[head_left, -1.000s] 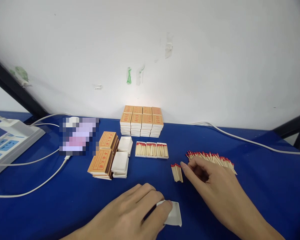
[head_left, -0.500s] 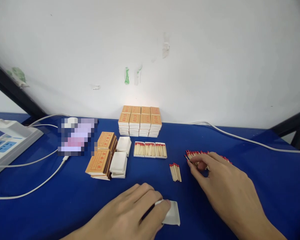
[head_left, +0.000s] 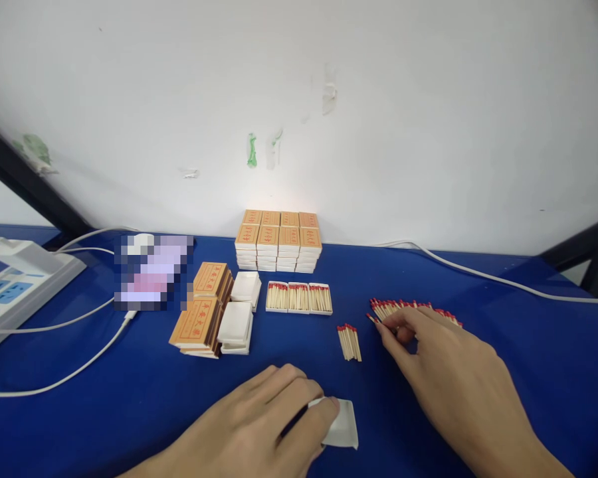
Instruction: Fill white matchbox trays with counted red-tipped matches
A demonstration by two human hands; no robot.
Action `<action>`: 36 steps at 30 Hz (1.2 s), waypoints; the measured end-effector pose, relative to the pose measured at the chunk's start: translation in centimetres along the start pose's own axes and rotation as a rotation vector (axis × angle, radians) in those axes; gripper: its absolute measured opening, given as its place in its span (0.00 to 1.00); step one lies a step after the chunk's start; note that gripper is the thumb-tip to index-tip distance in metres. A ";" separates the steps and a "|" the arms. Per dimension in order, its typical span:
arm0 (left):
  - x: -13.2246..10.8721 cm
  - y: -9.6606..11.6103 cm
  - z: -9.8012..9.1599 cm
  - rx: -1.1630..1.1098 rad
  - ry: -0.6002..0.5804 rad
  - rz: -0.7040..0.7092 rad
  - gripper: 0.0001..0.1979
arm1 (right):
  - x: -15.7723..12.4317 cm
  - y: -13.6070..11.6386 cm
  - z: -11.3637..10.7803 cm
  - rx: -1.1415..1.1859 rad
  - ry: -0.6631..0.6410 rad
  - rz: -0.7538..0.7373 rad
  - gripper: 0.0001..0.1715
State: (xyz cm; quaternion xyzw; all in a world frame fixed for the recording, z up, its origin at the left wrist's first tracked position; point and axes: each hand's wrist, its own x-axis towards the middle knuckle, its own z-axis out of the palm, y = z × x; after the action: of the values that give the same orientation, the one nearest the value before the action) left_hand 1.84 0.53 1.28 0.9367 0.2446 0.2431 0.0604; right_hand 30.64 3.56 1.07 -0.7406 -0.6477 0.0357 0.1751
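My left hand [head_left: 264, 425] is closed on a white matchbox tray [head_left: 346, 425] at the front of the table, thumb and fingers at its left side. Within the visible part of this tray I see no matches. At the right, the fingers of my right hand [head_left: 448, 365] are pinched together around a match [head_left: 371, 318], its red head poking out past the fingertips. Behind that hand lies a pile of loose red-headed matches [head_left: 393, 307], partly covered by it. Between my hands rests a small bunch of matches [head_left: 349, 343], side by side with heads pointing away.
Three filled matchbox trays [head_left: 299, 299] stand in a row. Left of them are stacked white trays [head_left: 236, 324] and orange matchbox sleeves [head_left: 198, 322]. Closed matchboxes [head_left: 278, 238] are stacked against the wall. A blurred phone [head_left: 154, 272], cables and a power strip [head_left: 24, 285] occupy the left side.
My right hand has shifted slightly, drawing a match a little away from the pile's left end. My left hand and its tray look the same.
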 end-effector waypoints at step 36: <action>-0.1 -0.1 0.6 0.001 0.003 0.011 0.18 | 0.3 -3.5 0.0 0.348 -0.145 -0.124 0.23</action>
State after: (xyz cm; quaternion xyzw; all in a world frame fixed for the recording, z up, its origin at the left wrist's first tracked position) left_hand 2.06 0.57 0.69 0.9376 0.2398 0.2449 0.0581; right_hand 27.37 4.15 2.21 -0.6532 -0.6872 0.1894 0.2554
